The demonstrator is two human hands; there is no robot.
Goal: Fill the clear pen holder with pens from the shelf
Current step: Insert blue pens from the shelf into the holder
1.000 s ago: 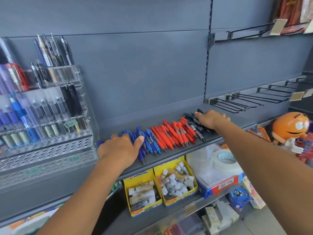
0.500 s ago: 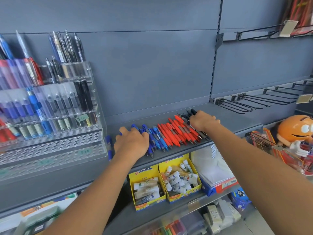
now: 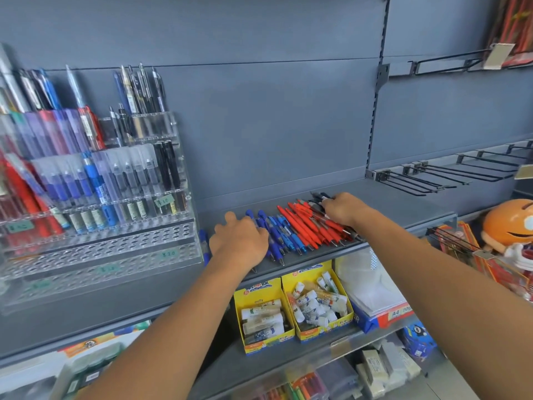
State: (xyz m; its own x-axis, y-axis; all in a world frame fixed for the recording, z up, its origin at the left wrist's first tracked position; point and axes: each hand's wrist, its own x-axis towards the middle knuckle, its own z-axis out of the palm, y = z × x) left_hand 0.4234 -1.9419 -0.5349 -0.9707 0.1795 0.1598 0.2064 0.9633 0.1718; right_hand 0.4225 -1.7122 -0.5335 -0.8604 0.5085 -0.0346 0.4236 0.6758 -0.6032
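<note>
The left hand [image 3: 239, 241] lies palm down on the left end of the pen row, thumb spread wide and fingers laid flat against the blue pens [image 3: 284, 235]. The right hand [image 3: 343, 210] covers the row's right end, knuckles up, its fingers bent down among the black pens [image 3: 317, 196]; from here I cannot tell whether it grips any. Between the two hands lie the red pens [image 3: 305, 226], side by side with tips toward the front edge of the grey shelf [image 3: 403, 209].

Left of the row, on the same shelf, stands the clear pen holder [image 3: 115, 249], its upper tiers stocked and its lower perforated tiers bare. A lone blue pen [image 3: 204, 243] lies between the row and the holder. Below the row sit two yellow boxes [image 3: 259, 293] of glue sticks. Right of the row are wire hooks [image 3: 432, 180] and an orange figure [image 3: 507, 226].
</note>
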